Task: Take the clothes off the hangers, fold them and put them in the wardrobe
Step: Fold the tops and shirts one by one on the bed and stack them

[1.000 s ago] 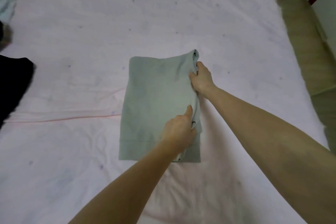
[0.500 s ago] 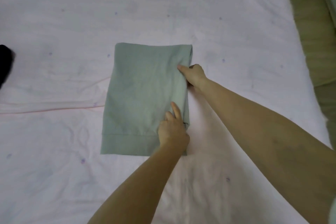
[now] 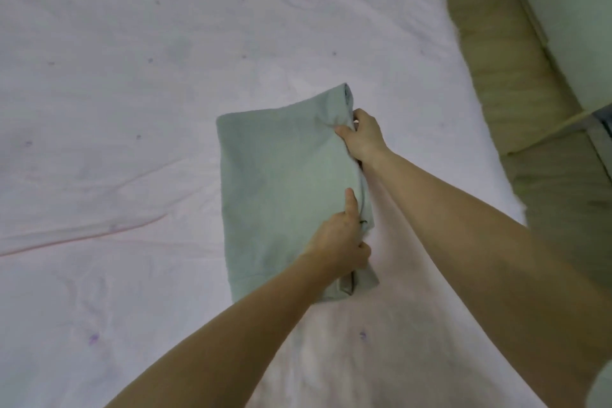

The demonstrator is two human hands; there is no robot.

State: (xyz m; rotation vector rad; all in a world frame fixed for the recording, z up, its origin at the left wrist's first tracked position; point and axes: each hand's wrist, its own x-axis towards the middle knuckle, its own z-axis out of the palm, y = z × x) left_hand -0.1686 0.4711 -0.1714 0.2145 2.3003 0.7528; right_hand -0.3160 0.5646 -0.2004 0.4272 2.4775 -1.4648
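Note:
A folded grey-green garment (image 3: 281,189) lies as a narrow rectangle on the white bed sheet (image 3: 132,76). My left hand (image 3: 341,238) grips its right edge near the lower end, thumb lying on top of the cloth and fingers curled under. My right hand (image 3: 362,137) pinches the same right edge near the upper corner, and that corner is lifted off the sheet. No hanger and no wardrobe are in view.
The sheet spreads wide to the left and beyond the garment. The bed's right edge runs diagonally at the upper right, with a beige padded bed side (image 3: 496,53) and a pale wall or cabinet face (image 3: 576,20) behind it.
Both hands have gone from pressing the garment's right edge flat to gripping it. The right side and top right corner are now raised. The view has shifted left to right.

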